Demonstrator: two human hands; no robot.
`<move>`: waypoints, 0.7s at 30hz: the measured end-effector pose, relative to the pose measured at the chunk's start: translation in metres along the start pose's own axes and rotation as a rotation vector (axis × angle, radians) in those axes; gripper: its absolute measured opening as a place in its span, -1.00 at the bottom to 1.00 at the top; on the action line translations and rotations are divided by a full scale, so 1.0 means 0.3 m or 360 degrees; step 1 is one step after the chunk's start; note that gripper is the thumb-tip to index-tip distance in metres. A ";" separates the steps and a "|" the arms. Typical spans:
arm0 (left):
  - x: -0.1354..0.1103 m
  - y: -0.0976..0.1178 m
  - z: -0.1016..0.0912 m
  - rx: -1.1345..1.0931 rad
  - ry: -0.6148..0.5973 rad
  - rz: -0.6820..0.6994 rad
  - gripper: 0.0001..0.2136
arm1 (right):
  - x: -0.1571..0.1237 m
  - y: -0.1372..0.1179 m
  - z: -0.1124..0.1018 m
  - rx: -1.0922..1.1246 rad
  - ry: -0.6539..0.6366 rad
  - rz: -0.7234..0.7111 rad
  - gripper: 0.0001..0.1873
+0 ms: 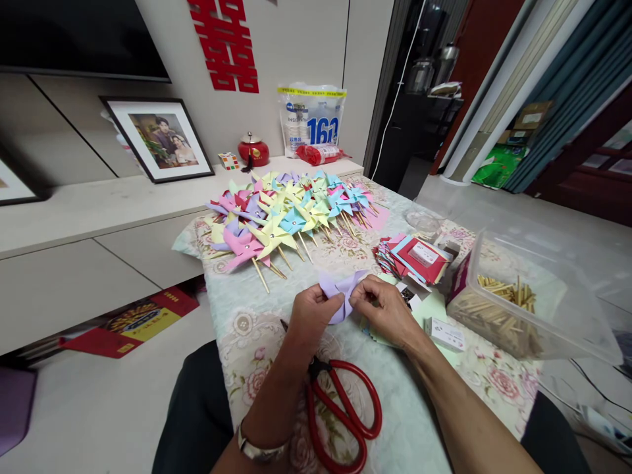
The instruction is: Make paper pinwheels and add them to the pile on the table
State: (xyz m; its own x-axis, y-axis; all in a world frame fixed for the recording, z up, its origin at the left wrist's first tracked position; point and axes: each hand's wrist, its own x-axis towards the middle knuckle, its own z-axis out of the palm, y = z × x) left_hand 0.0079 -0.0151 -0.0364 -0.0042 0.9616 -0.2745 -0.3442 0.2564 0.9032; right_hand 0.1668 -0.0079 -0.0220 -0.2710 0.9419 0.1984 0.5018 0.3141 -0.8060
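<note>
Both my hands meet over the table's middle, pinching a piece of folded lilac paper (pixel 340 291). My left hand (pixel 312 316) grips its left side with fingers curled. My right hand (pixel 382 308) pinches its right side. Red-handled scissors (pixel 345 411) lie on the flowered tablecloth (pixel 247 329) just below my left wrist. A heap of finished paper pinwheels (pixel 289 214) on wooden sticks, in yellow, pink, blue and purple, lies further back on the table.
A stack of coloured paper squares (pixel 415 258) sits to the right of my hands. A clear plastic box (pixel 523 296) holding wooden sticks stands at the right edge. Small white cards (pixel 444 332) lie beside it. A low cabinet (pixel 99 217) with framed photos runs along the left.
</note>
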 end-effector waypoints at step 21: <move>-0.008 0.007 0.029 0.0067 0.0097 0.0039 -0.84 | 0.003 -0.003 0.007 -0.0034 0.0038 0.0173 -0.88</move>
State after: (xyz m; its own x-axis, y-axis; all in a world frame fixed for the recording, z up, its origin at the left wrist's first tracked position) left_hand 0.0153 -0.0161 -0.0310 -0.0696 0.9602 -0.2704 -0.3037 0.2378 0.9226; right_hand 0.1643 -0.0077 -0.0224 -0.1948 0.9730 0.1240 0.5445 0.2124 -0.8114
